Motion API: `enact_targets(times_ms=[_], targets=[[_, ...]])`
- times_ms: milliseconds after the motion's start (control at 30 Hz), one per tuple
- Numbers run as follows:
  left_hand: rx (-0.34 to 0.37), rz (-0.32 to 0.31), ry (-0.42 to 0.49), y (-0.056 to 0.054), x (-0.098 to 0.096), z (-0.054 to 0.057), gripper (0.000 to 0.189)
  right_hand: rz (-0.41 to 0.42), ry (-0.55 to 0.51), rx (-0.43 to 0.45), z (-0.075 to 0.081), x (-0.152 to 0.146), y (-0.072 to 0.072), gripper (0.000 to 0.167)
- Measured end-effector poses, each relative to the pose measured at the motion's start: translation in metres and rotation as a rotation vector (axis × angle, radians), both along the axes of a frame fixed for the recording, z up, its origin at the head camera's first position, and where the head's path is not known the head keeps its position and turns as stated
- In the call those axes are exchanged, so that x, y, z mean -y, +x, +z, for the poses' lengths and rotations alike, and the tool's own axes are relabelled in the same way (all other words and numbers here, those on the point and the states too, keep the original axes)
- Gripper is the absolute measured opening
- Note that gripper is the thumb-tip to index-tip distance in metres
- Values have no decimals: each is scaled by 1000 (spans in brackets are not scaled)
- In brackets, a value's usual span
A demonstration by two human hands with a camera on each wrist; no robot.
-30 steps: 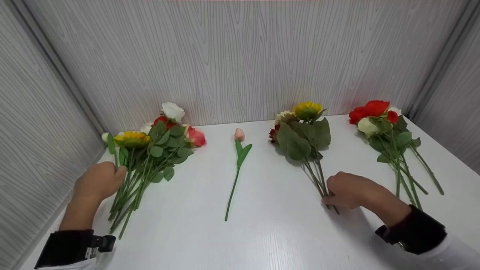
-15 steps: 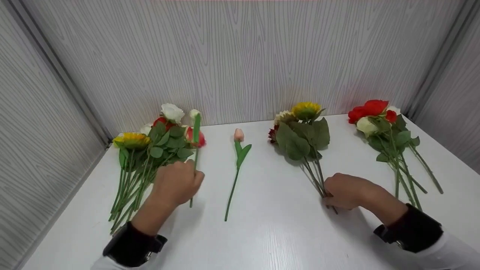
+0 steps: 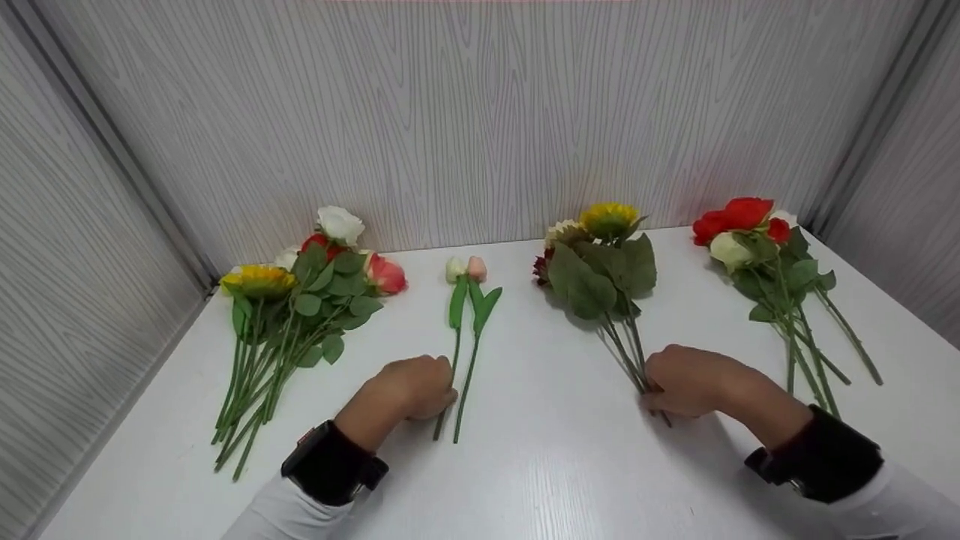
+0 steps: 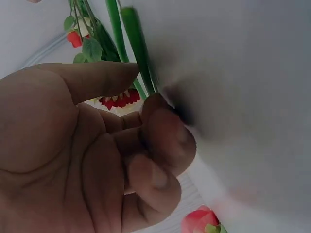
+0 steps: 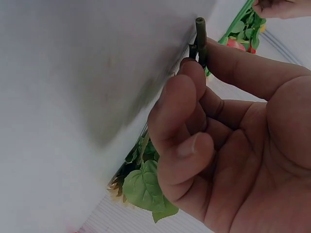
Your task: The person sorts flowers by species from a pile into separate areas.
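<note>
Left hand (image 3: 415,388) pinching white tulip (image 3: 453,300) beside pink tulip (image 3: 477,289); right hand (image 3: 686,382) gripping sunflower bunch (image 3: 604,266) stems.

— How many bunches do we count on the white table (image 3: 540,465)?

— We count three: the mixed bunch (image 3: 296,307) at the left, the sunflower bunch (image 3: 600,266), and the red-and-cream rose bunch (image 3: 765,259) at the right.

— And single stems?

— Two tulips side by side — a white tulip (image 3: 454,300) and a pink tulip (image 3: 477,300). We also see two hands.
</note>
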State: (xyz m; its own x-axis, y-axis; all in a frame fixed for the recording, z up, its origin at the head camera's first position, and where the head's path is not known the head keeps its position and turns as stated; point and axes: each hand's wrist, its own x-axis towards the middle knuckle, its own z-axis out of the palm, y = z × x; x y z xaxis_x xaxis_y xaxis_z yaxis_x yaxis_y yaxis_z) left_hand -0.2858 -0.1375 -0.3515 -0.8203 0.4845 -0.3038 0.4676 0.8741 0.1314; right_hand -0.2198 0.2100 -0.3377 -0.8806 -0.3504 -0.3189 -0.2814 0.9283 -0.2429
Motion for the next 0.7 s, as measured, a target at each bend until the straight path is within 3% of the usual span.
enact_targets(times_ms=[200,367,500,700], targets=[[48,13,32,0,9,6,27,2,1,-7,-1,-1,1,33],[-78,26,66,-7,36,10,28,5,-1,-19,-3,-3,3,31],[-183,99,80,-12,71,16,29,2,-1,-12,-3,-2,3,30],[-267,260,150,-22,126,17,28,-2,1,4,-2,-3,2,30]])
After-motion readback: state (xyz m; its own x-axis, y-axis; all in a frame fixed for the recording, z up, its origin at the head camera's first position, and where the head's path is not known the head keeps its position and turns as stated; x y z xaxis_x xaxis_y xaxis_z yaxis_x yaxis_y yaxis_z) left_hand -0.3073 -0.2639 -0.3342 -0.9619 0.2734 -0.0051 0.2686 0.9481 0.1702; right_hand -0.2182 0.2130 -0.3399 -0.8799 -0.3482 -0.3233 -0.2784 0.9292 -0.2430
